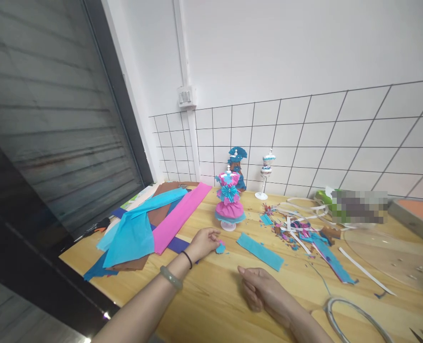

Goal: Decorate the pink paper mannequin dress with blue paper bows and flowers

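My left hand (204,243) rests low over the table, fingers slightly bent and apart, holding nothing that I can see. By its fingertips lies a small scrap of blue and pink paper (221,247). Just beyond stands a miniature dress form (230,205) in a pink and blue crepe-paper dress, with a pleated blue rosette at the waist. My right hand (263,289) is loosely closed nearer to me, with no object showing in it. Between it and the dress form a blue crepe-paper strip (260,251) lies flat.
Coloured crepe-paper sheets (132,238) are heaped at left. Behind are a dark-blue dressed form (237,164) and a white form (266,171). Paper clippings (293,233) litter the right side, near a clear round plate (379,250), a silvery ring (354,317) and dark pointed tips (422,336).
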